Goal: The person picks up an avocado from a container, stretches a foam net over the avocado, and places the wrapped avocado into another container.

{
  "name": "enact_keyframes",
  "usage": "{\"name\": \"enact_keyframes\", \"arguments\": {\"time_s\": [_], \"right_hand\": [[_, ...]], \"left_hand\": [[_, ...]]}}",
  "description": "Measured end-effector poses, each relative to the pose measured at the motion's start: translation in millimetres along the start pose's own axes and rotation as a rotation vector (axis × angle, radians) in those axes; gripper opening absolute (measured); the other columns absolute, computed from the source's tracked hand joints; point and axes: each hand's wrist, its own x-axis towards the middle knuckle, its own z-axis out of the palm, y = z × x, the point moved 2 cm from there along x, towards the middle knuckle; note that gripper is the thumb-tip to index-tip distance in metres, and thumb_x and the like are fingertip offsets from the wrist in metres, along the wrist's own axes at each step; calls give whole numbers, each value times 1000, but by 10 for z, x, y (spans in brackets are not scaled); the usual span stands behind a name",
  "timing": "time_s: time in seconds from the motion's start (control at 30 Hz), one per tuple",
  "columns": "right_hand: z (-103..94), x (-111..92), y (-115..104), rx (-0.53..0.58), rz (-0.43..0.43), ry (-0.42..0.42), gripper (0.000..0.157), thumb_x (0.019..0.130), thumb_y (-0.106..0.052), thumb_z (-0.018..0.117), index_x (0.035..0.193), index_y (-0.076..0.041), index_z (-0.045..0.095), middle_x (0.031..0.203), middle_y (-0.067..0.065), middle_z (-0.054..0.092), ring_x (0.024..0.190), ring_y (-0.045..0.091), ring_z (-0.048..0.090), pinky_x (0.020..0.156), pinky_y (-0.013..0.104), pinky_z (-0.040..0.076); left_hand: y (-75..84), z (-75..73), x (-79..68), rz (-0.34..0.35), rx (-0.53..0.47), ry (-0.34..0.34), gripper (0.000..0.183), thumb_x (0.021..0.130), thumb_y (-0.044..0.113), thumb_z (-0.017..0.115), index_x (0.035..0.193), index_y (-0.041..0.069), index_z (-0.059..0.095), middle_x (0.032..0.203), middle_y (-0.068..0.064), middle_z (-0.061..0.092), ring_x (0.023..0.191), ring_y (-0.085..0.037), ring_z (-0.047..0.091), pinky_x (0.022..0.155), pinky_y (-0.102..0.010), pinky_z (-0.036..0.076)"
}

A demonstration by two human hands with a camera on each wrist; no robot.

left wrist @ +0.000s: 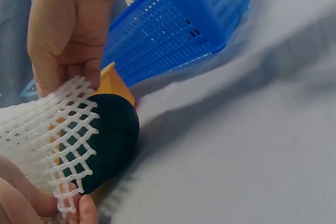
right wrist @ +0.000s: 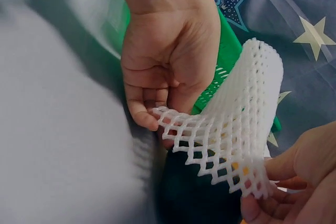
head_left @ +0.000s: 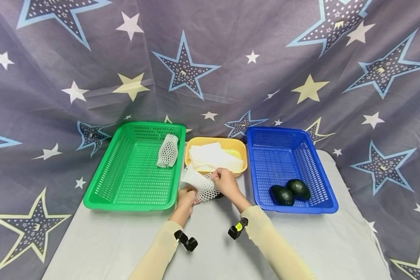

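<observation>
A white foam net sleeve (head_left: 203,186) is stretched between my two hands over the table. My left hand (head_left: 187,197) pinches one side of its mouth, and my right hand (head_left: 226,182) pinches the opposite side with thumb and fingers. Right at the spread mouth is a dark green avocado (left wrist: 116,135), partly covered by the mesh; from the head view only a dark sliver of it shows. In the right wrist view the sleeve's closed-looking far end (right wrist: 262,56) stands up, while the avocado (right wrist: 191,192) lies below the mesh edge.
A green basket (head_left: 133,207) on the left holds one net-wrapped item (head_left: 168,151). Behind my hands, a yellow basket (head_left: 245,155) contains several white net sleeves (head_left: 213,155). On the right, a blue basket (head_left: 294,210) holds two avocados (head_left: 298,189). A star-patterned curtain (head_left: 231,70) hangs behind.
</observation>
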Motion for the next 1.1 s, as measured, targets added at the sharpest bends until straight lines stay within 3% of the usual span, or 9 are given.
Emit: {"name": "enact_keyframes", "arguments": {"time_s": [0.23,0.57,0.87,1.1], "right_hand": [[-53,-66,101,54,6,36,10,95,-6,67,89,-1,72,84,12,70,74,19,56,69,33,48],[-140,-183,282,119,9,163,9,94,-5,66,91,1,73,79,14,69,70,20,57,66,34,49],[-177,-284,365,98,66,233,10,97,-5,63,91,0,68,80,14,67,71,21,56,64,32,46],[-195,-330,416,36,82,274,10,98,-5,61,91,-1,67,80,13,65,70,22,56,64,35,47]], "left_hand": [[15,61,-2,14,-60,-39,40,100,4,51,134,-17,53,130,-31,58,91,-19,64,72,-32,63],[28,188,-16,10,-121,-70,34,99,4,53,128,-14,59,110,-17,66,82,-11,63,69,-24,58],[29,320,-17,-18,-121,-160,39,101,6,53,135,-14,55,130,-27,62,97,-16,65,90,-36,60],[22,383,0,-49,-95,-202,39,104,9,50,138,-9,55,136,-25,60,104,-19,63,101,-42,55]]}}
